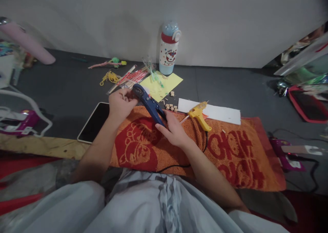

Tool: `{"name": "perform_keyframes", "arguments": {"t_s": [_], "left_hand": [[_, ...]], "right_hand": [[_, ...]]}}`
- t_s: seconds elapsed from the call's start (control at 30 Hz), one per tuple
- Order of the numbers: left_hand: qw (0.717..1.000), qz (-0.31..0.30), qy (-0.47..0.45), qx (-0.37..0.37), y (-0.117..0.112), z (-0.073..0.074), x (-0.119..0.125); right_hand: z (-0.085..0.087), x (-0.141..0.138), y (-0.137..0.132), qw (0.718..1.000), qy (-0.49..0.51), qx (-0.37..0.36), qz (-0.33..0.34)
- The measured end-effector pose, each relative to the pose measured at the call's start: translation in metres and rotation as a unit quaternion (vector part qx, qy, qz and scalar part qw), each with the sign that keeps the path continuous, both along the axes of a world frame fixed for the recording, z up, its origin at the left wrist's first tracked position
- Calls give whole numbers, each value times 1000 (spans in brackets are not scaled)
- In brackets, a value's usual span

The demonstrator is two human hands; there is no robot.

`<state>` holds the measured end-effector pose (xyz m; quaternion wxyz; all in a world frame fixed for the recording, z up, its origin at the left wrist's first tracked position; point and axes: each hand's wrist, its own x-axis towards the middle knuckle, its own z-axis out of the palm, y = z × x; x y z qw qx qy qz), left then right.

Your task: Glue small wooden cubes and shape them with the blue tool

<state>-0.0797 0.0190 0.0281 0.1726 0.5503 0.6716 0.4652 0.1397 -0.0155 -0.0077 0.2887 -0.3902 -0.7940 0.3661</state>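
Observation:
My right hand (175, 128) is wrapped around the handles of a dark blue plier-like hand tool (150, 105), its head pointing up and left. At that head, the closed fingers of my left hand (121, 103) pinch something too small to make out. Below both hands lies an orange and red towel (164, 158). Small cut wooden pieces (171, 107) sit in a cluster just beyond my right hand. A yellow glue gun (198, 115) rests to the right, partly over a white strip (225, 113).
A tablet (94, 123) lies left of my left forearm. Behind are a yellow sheet (166, 87), packets of red sticks (135, 74), yellow cord (110, 77) and an upright water bottle (168, 52). A pink bottle (30, 43) is far left; a red-rimmed tray (309, 103) is at right.

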Motion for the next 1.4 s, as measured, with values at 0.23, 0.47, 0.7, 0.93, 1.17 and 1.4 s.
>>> {"name": "perform_keyframes", "arguments": {"t_s": [0.23,0.47,0.7,0.93,1.17,1.4], "left_hand": [[1000,7,20,18,0,-5,-1],[994,5,102,34,-4,-2,-1],[987,0,153,51,-6,-2,-2],[980,-3,190,54,-7,2,-2],[993,9,112,44,-6,0,2],[998,18,40,39,-5,1,7]], "right_hand": [[1,0,-1,999,21,-36,4],[-2,0,0,997,38,-60,6],[-4,1,1,997,33,-69,0],[-5,2,3,997,40,-70,-16],[-9,1,5,988,99,-117,-21],[-12,1,12,955,208,-188,-98]]}}
